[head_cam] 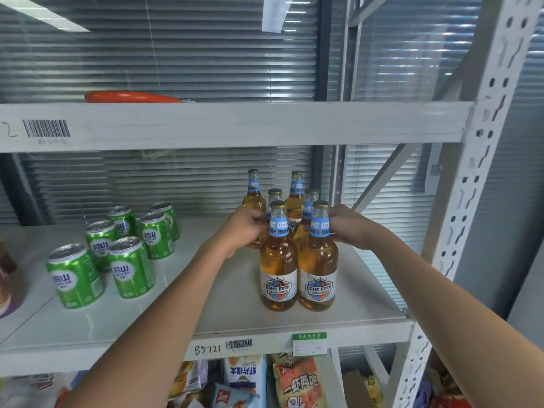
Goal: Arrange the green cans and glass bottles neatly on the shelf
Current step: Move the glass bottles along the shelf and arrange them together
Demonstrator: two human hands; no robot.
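Both arms bare, stretched fwd and up, converging. Left hand (246,228) — fingers curled, thumb side up, wrist slightly bent. Right hand (348,228) level w/ it — fingers curled inward toward left fingers, thumb on top. Hands near, not touching.

Stockroom, slotted metal racking (482,119), barcode labels (46,128), shelf price tag (309,343), snack packets (298,382) below

Pale grey metal shelving rack (235,125) w/ perforated upright post (482,136) at right and a diagonal brace (388,175). Behind it, glass partition w/ closed grey horizontal blinds (176,54). Ceiling strip light reflected in the glass (44,13) at upper left. Grey wall (524,201) at far right.
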